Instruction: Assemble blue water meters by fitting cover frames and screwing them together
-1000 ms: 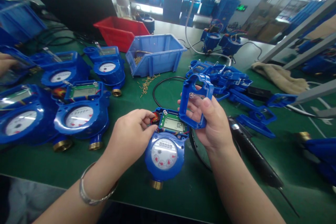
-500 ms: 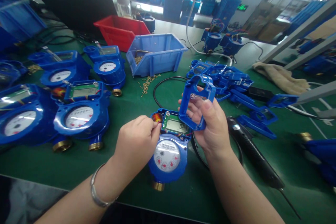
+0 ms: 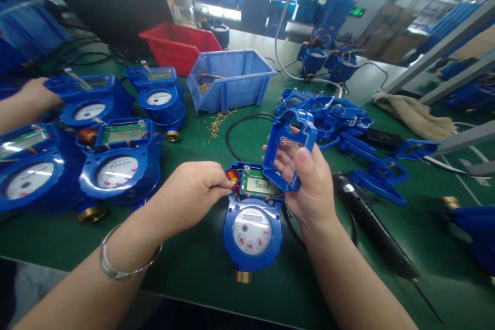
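Observation:
A blue water meter [image 3: 253, 237] with a white dial and brass fitting lies on the green bench before me. Its upper housing is uncovered, showing a circuit board with a small display [image 3: 262, 186] reading "good" and an orange-wrapped battery [image 3: 232, 176]. My left hand [image 3: 201, 191] is closed in a pinch at the battery's lower edge, against thin red wires; what the fingertips grip is hidden. My right hand [image 3: 311, 180] holds a blue cover frame [image 3: 271, 136] tilted above the display's right side, thumb on its near edge, fingers behind.
Several blue meters [image 3: 119, 175] stand at left, where another person's hand [image 3: 36, 95] reaches in. Behind are a blue bin [image 3: 242, 90], loose brass screws [image 3: 219, 125] and a red bin [image 3: 164, 49]. Blue covers [image 3: 325, 108] and a black electric screwdriver [image 3: 375, 227] lie at right.
The display went from "02" to "good". The meter has shifted slightly right and turned a little. My left wrist has swung left and lower. Another person's hand has appeared at far left.

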Demonstrator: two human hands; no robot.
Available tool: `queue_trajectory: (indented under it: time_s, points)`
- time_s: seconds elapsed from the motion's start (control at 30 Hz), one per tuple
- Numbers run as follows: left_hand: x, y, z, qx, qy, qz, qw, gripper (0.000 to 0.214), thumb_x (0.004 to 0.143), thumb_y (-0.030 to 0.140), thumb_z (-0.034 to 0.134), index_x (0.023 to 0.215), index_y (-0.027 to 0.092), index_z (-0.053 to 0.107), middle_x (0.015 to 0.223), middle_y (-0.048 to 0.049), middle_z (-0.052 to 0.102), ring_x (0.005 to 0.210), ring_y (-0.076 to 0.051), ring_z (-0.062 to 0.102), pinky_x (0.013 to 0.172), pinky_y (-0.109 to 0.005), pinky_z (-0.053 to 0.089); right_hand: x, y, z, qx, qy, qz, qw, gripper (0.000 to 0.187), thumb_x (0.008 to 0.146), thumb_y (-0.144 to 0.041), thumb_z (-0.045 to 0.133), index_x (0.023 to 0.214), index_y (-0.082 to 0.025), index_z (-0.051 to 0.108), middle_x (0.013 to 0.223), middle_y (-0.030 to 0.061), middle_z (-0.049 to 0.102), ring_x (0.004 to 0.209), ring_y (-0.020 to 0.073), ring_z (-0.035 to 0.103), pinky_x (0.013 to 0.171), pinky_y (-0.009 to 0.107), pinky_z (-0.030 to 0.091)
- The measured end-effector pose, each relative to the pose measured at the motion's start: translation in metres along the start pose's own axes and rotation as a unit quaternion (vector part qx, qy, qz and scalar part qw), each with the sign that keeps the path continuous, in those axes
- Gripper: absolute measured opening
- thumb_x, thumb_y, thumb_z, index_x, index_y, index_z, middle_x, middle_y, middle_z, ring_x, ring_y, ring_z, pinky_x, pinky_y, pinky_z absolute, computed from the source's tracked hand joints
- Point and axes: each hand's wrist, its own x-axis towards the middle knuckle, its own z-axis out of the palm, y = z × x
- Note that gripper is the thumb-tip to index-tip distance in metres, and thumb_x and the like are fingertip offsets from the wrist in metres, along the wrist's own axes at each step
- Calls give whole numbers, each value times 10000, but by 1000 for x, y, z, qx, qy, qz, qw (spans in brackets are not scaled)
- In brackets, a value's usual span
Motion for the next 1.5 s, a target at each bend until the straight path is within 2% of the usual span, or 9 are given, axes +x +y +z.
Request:
queue_trajectory:
  time_s: [0.17, 0.27, 0.37, 0.57, 0.7, 0.87, 1.1, 1.37, 1.5]
  points:
    - [9, -9, 4, 3, 44, 62, 997, 177, 661, 149, 752, 559, 146, 607, 732, -22, 576, 707, -157, 575, 603, -266, 483, -1, 1, 0, -6, -10, 2, 1000, 490, 642, -464, 748, 1046, -262, 558, 977, 21, 646, 890, 209, 647, 837, 389, 522]
    - [2, -10, 12, -8, 89, 103, 991, 166, 740, 166, 689, 592, 130, 624, 821, -75, 620, 788, -184, 602, 685, -306, 520, -1, 0, -1, -10, -11, 11, 1000, 526, 638, -483, 745, 1069, -259, 544, 974, 30, 661, 881, 214, 653, 816, 381, 530]
    - [-15, -4, 19, 61, 134, 154, 977, 103, 816, 97, 573, 760, 77, 658, 890, -134, 648, 863, -219, 610, 788, -361, 531, 0, -2, -3, -3, -13, 22, 1000, 564, 616, -488, 761, 1078, -243, 549, 979, 36, 665, 886, 215, 656, 820, 371, 529]
    - [-40, 3, 24, 204, 78, 189, 957, 241, 843, 71, 503, 1055, 12, 601, 1097, -208, 604, 1091, -338, 540, 941, -547, 452, 3, -2, -8, -30, -51, 31, 998, 467, 685, -512, 698, 1010, -192, 596, 1030, 70, 668, 921, 225, 654, 878, 401, 513]
    - [-36, -8, 31, 106, 117, 169, 973, 215, 842, 180, 563, 999, 55, 639, 1164, -219, 555, 1183, -356, 483, 961, -539, 447, 3, -3, -9, -17, -51, 31, 998, 447, 735, -499, 660, 1061, -200, 590, 1020, 67, 676, 925, 221, 656, 874, 394, 518]
    - [-23, -9, 35, -26, 164, 66, 984, 162, 837, 151, 549, 773, 116, 695, 1112, -169, 596, 1066, -252, 589, 890, -367, 522, 2, -14, -7, -2, -43, 46, 998, 407, 718, -535, 650, 992, -238, 604, 1057, 46, 658, 932, 223, 648, 847, 394, 535]
    - [-15, 0, 25, -63, 87, 21, 994, 192, 816, 210, 581, 686, 139, 704, 1061, -147, 601, 974, -265, 615, 816, -421, 532, 4, -39, -14, -29, -32, 21, 999, 404, 713, -550, 651, 1008, -281, 595, 1109, 40, 602, 943, 232, 620, 768, 414, 561]
    - [-6, 4, 13, -94, 7, -30, 995, 218, 786, 143, 554, 589, 155, 647, 1038, -104, 569, 931, -236, 589, 784, -404, 501, 3, -48, -15, -76, -61, 73, 993, 407, 730, -505, 655, 1075, -306, 569, 1156, 44, 581, 913, 242, 640, 602, 353, 577]
    - [-3, 4, 12, -123, 6, -74, 990, 173, 724, 114, 626, 561, 166, 603, 1019, -74, 588, 910, -227, 590, 770, -393, 484, 3, -50, -15, -150, -49, 61, 986, 587, 665, -377, 731, 1200, -294, 503, 1094, 51, 635, 902, 227, 647, 636, 321, 565]
